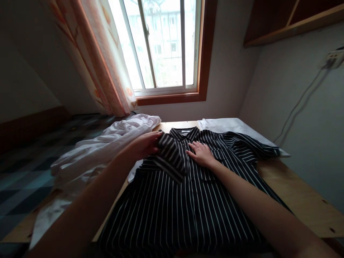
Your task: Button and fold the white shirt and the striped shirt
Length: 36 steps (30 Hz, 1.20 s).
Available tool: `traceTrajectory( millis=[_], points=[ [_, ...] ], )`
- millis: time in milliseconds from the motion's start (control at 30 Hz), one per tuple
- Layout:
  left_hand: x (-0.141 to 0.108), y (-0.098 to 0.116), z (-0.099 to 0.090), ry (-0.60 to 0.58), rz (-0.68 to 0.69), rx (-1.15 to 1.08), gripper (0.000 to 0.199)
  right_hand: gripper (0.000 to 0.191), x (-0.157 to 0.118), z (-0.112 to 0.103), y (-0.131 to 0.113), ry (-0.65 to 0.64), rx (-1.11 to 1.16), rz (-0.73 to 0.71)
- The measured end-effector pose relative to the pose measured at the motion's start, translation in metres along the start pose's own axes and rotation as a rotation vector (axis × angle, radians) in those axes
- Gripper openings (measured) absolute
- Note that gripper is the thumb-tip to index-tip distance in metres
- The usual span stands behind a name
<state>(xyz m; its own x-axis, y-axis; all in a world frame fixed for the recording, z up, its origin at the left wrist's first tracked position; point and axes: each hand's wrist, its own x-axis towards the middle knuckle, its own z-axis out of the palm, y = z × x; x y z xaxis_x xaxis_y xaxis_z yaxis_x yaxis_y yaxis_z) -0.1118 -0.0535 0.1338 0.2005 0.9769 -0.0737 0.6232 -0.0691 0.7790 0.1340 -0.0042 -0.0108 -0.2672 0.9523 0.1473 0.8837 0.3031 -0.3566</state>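
A black shirt with white stripes (193,200) lies front up on a wooden board, its collar toward the window. My left hand (147,144) is closed on the shirt's sleeve at the left, and the sleeve is folded inward over the chest, slightly blurred. My right hand (201,154) rests flat on the shirt's chest just below the collar, fingers spread. The shirt's other sleeve stretches out to the right over a white folded cloth.
Crumpled white fabric (107,143) lies at the left, beside a checked bedspread (24,168). A folded white cloth (228,124) is at the back right of the wooden board (301,197). Behind are a window, a curtain (94,53) and a wall cable (298,100).
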Motion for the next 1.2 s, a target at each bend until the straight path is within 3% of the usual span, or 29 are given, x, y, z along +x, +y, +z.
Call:
traceTrajectory(
  millis=[67,100,233,433,567,700,833,967,1100,1200],
  points=[
    [0.008,0.002,0.028,-0.243,0.063,-0.203,0.041,0.057,0.001,-0.001,0.007,0.102,0.145,-0.013],
    [0.011,0.0,0.04,-0.289,0.071,-0.198,0.038,0.055,0.002,-0.003,0.011,0.154,0.238,-0.019],
    [0.021,-0.022,0.068,-0.138,0.216,0.082,0.034,0.058,0.001,-0.011,0.025,0.193,0.597,-0.029],
    [0.014,-0.063,0.062,0.151,0.379,0.419,0.024,0.069,-0.004,-0.025,0.025,0.072,0.725,-0.006],
    [0.007,-0.082,0.064,0.164,0.42,0.597,0.032,0.073,-0.008,-0.039,0.026,-0.019,0.709,-0.017],
    [0.008,-0.086,0.068,0.114,0.341,0.72,0.042,0.051,-0.015,-0.046,0.023,-0.071,0.346,-0.091],
    [0.008,-0.08,0.054,0.265,0.157,0.853,0.043,0.031,-0.02,-0.047,0.011,-0.016,-0.047,-0.013],
    [0.003,-0.079,0.029,0.383,-0.117,0.973,0.039,0.025,-0.025,-0.051,0.003,-0.015,-0.111,0.005],
    [0.0,-0.08,0.016,0.302,-0.291,0.949,0.043,0.036,-0.029,-0.053,0.001,-0.051,-0.071,0.071],
    [0.001,-0.078,0.016,0.247,-0.333,0.923,0.051,0.035,-0.029,-0.052,0.002,-0.127,-0.061,0.144]
  ],
)
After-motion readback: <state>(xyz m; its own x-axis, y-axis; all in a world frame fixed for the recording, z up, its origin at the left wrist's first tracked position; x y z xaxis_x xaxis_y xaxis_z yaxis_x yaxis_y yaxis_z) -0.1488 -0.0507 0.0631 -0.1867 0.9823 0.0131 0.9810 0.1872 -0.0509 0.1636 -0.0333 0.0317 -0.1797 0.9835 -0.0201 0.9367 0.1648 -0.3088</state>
